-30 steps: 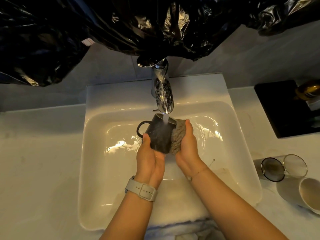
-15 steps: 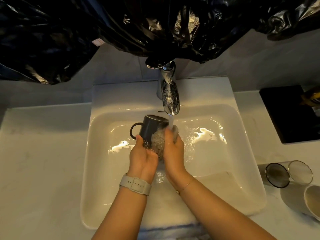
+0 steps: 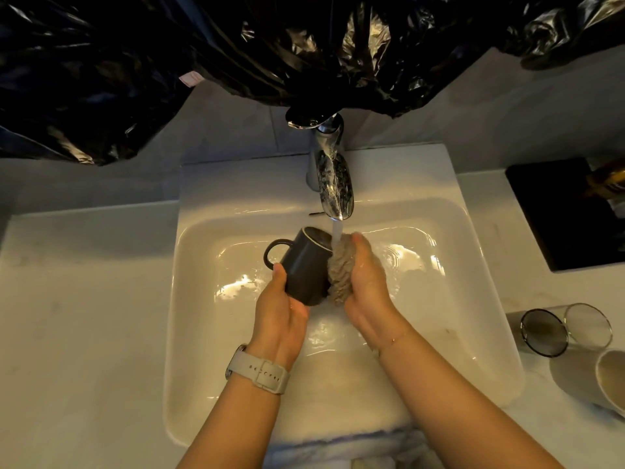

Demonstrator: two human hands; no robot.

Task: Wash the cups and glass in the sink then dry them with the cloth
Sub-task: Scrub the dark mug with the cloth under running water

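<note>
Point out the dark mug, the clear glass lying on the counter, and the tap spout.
Dark grey ceramic mug point(image 3: 306, 269): head view, on its outer side wall.
Clear drinking glass lying on its side point(image 3: 571, 328): head view, on its transparent wall.
Shiny chrome tap spout point(image 3: 333, 184): head view, mid-spout.

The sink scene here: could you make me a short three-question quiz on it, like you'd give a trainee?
1. True or false: the tap is running.
2. Which hand holds the dark mug? A. left hand B. right hand
3. Fill in: the right hand presses a ____ against the mug's side.

Key: 1 true, water streams onto the scrubber. 2 A. 3 scrubber. The glass and the pale cup lie on the counter, right of the sink.
</note>
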